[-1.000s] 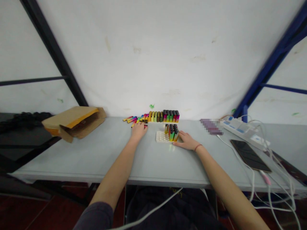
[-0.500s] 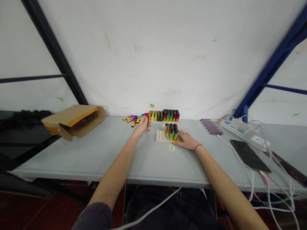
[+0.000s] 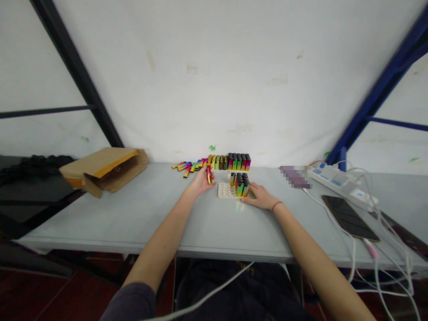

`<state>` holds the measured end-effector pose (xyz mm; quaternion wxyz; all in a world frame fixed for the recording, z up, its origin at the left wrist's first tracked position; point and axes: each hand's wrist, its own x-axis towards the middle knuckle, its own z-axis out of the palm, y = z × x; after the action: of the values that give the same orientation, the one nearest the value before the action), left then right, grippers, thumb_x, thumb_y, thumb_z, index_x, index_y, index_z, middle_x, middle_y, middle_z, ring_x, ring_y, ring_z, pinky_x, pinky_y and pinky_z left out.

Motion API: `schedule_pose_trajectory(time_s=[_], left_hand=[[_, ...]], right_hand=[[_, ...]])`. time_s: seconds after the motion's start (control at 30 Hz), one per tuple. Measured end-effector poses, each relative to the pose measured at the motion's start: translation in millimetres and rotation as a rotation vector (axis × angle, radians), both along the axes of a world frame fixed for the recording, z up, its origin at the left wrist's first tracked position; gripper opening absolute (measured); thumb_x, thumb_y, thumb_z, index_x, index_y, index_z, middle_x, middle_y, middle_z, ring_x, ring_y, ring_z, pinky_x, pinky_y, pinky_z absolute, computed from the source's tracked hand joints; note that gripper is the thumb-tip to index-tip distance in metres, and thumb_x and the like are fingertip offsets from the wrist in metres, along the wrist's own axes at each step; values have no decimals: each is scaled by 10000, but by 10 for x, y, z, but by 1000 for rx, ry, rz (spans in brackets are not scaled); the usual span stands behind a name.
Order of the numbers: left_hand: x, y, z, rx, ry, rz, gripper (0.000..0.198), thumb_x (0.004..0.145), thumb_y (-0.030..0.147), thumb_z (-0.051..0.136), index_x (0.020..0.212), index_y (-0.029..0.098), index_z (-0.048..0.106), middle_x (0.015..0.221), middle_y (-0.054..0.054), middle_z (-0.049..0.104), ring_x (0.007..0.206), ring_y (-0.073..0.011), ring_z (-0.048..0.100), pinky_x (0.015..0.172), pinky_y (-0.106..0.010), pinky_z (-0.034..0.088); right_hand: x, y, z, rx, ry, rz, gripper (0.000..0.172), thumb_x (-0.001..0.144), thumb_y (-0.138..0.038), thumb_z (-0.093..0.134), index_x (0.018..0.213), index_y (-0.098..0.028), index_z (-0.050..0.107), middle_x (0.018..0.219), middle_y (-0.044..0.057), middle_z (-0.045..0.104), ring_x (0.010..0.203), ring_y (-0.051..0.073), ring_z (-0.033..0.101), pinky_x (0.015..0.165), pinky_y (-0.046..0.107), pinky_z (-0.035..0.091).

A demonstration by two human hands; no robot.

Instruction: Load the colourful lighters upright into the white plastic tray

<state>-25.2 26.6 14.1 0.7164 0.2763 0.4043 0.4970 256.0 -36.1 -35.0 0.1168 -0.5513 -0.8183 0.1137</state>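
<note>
My left hand (image 3: 200, 181) is closed around a red and gold lighter (image 3: 209, 174), held upright above the table left of a white tray (image 3: 226, 191) with round holes. Several lighters with black tops (image 3: 242, 183) stand in the right part of this tray, and a gold one (image 3: 232, 179) stands at its back. My right hand (image 3: 261, 196) grips the tray's right end, thumb along the front edge and fingers at the side against the lighters. Behind my left hand, several loose multicoloured lighters (image 3: 187, 168) lie in a pile.
By the wall stand a row of yellow and dark lighters (image 3: 217, 162) and a block of black-topped lighters (image 3: 239, 162). An opened cardboard box (image 3: 103, 167) lies on the left. To the right are a phone (image 3: 349, 217), a blurred-out device (image 3: 296, 177) and a power strip (image 3: 344, 183) with white cables.
My left hand has drawn back from the pile, toward me and slightly right, turning so the red lighter in it now shows. My right hand has stayed at the tray.
</note>
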Motion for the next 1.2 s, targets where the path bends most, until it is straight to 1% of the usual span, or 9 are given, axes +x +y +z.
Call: schedule_pose_trajectory(time_s=[0.17,0.3,0.4,0.47,0.57,0.73,0.83,1.0,1.2], left_hand=[[37,-13,-3,-23,16,-7,263,965,445,546,837,215,538,684,19,631,517,-127,586,529,-255,499],[71,-20,-17,-9,53,-53,330,975,527,477,852,225,532,609,47,545,408,-108,464,435,-231,410],[112,-24,-54,27,110,-7,392,966,599,488,883,220,543,606,61,514,375,-80,404,392,-195,312],[139,-28,-86,65,137,14,434,944,645,525,883,216,544,597,68,500,372,-67,388,390,-181,285],[165,-34,-124,106,143,-7,499,910,711,547,837,218,527,516,94,402,356,-64,335,397,-177,286],[190,-61,-133,109,183,-15,598,915,782,435,686,230,438,428,95,288,324,-67,243,373,-194,230],[219,-86,-129,130,213,-7,593,932,756,406,639,240,396,405,85,270,316,-73,227,363,-206,217],[282,-100,-138,104,197,35,505,991,590,360,620,247,348,393,92,209,312,-73,163,353,-197,141],[315,-108,-127,85,164,43,445,946,541,403,626,243,325,396,102,203,314,-66,141,354,-188,99]], right_hand=[[-8,-6,7,10,9,6,791,917,-684,575,1489,-141,519,1577,210,483,1447,373,460,1198,531,350],[-5,4,2,12,14,17,751,913,-684,581,1450,-159,559,1554,200,513,1424,372,482,1182,536,367],[-1,11,-2,10,14,14,753,911,-694,579,1452,-170,559,1552,196,517,1421,375,484,1179,541,368],[3,11,-5,11,12,10,752,910,-700,578,1453,-180,560,1551,191,519,1422,373,483,1179,536,368],[4,6,-7,14,7,8,743,914,-694,580,1446,-175,566,1551,189,518,1426,364,481,1184,515,364],[-11,-11,12,8,-2,10,731,927,-677,574,1432,-147,573,1553,203,510,1420,361,483,1187,509,356],[-17,-19,26,5,-2,5,718,927,-670,583,1420,-148,583,1545,204,516,1411,359,489,1184,505,359],[-12,-22,30,3,-1,9,697,931,-660,586,1410,-154,592,1542,196,521,1411,357,490,1183,502,361],[1,-2,1,13,16,12,698,917,-667,599,1398,-161,601,1530,197,535,1414,374,489,1172,525,372]])
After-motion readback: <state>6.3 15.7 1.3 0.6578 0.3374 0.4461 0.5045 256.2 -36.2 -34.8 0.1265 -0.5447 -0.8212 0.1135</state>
